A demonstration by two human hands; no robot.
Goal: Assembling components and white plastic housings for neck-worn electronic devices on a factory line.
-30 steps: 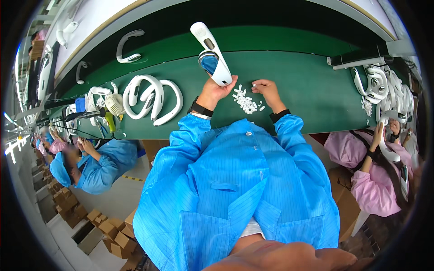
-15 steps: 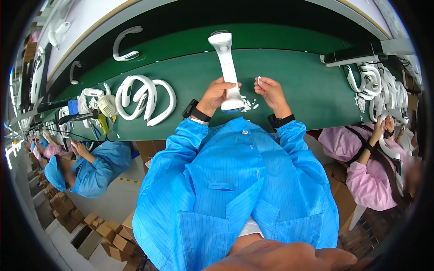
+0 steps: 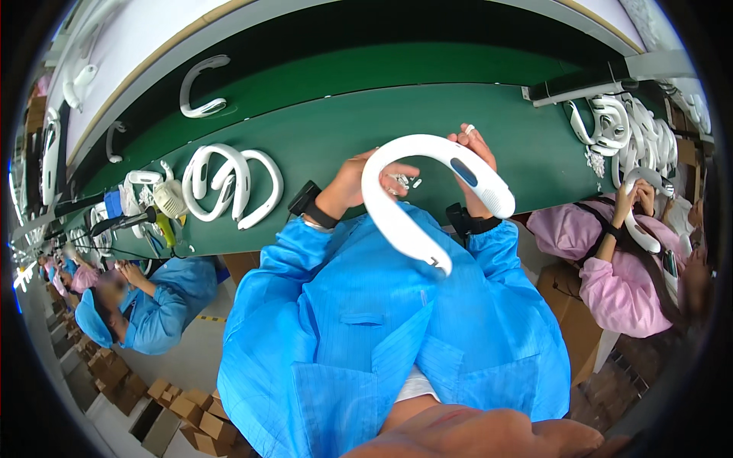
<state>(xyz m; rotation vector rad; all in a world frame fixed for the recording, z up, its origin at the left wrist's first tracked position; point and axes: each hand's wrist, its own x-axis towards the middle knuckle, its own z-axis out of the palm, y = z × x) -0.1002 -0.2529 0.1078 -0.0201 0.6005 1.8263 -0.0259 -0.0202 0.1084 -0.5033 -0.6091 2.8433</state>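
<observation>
A white U-shaped neck fan (image 3: 397,221) is raised over the near edge of the bench, its bend away from me and its open ends toward me. My left hand (image 3: 353,183) is closed around its left side, with fingers showing through the inside of the curve. Behind the right arm of the fan is my right hand (image 3: 479,156), partly hidden, with a small white piece (image 3: 469,128) at its fingertips. That hand seems to touch the fan too. Several small white pieces (image 3: 416,183) lie on the green bench beneath the fan.
More neck fans (image 3: 240,183) rest on the green bench (image 3: 321,122) at left, beside a tool with a green handle (image 3: 165,229). At right is a pile of fans (image 3: 645,145) near a person in pink (image 3: 622,294). A person in blue (image 3: 179,294) works at left.
The neck fan has turned from edge-on to showing its full U shape, and has come nearer to me. My right hand has moved up against its right arm, still with the small white piece.
</observation>
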